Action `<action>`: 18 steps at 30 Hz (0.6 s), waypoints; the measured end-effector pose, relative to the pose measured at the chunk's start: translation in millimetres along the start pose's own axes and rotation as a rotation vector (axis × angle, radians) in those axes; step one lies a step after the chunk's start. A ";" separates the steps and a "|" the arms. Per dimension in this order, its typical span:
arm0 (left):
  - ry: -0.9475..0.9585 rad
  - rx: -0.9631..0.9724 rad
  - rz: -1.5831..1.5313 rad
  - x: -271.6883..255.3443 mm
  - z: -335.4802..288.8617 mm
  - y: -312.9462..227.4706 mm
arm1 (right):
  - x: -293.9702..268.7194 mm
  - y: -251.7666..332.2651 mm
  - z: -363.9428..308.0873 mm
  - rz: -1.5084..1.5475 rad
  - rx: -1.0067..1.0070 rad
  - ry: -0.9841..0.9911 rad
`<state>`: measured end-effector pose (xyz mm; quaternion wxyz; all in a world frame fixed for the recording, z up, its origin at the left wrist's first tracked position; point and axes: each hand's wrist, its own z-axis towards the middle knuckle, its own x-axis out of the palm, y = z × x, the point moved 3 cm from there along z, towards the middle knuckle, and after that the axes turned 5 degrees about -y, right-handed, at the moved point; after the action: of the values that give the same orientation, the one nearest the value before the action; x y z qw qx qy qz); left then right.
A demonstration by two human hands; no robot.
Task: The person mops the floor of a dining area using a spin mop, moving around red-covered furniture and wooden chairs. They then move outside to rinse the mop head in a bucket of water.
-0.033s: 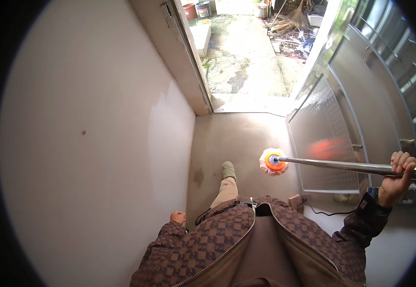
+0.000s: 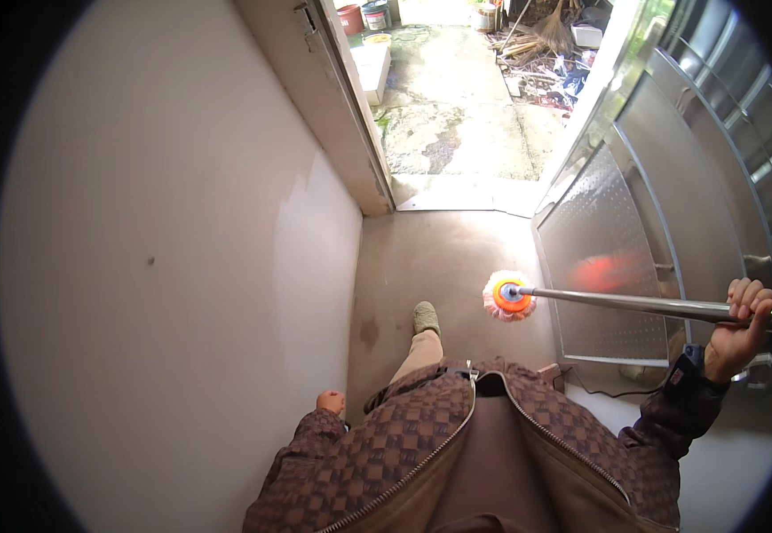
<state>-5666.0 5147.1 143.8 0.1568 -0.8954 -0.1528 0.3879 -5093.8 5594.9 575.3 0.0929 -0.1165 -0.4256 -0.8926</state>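
Observation:
My right hand (image 2: 743, 324) is wrapped round the shiny metal handle of a mop (image 2: 634, 303), high up at the right. From there the handle slants across to the mop head (image 2: 509, 296), a round orange disc with a pale pinkish fringe, over the floor near the open door. Low beside the left wall, my left hand (image 2: 331, 402) is curled into a fist, and I see nothing in it. One of my feet, in a green slipper (image 2: 425, 317), is on the floor left of the mop head.
A plain wall (image 2: 182, 178) rises on the left. On the right stands an open metal door (image 2: 599, 253), close to the mop. Ahead, a pale threshold (image 2: 448, 193) leads to a concrete yard with buckets (image 2: 375, 15), a broom (image 2: 553, 34) and piled debris. A dark cable (image 2: 612, 392) runs behind me.
The view has shifted very slightly. Both hands and the mop keep almost the same places.

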 end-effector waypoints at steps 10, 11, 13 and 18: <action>0.123 0.849 0.357 31.3 63.6 -465.9 | 124.8 -130.8 168.6 -0.031 -0.074 0.008; 0.151 0.942 0.347 41.0 57.2 -535.7 | 143.3 -150.5 193.0 -0.031 -0.081 0.007; 0.227 1.164 0.211 74.3 29.1 -651.2 | 171.4 -191.7 227.0 -0.017 -0.061 0.020; 0.390 1.760 -0.077 171.8 -71.0 -873.8 | 240.0 -313.0 316.4 0.076 -0.085 0.105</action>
<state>-5634.0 5993.6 427.8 0.8214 -0.4958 0.1987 0.2001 -5365.3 6020.4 606.3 0.1438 -0.0895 -0.3772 -0.9105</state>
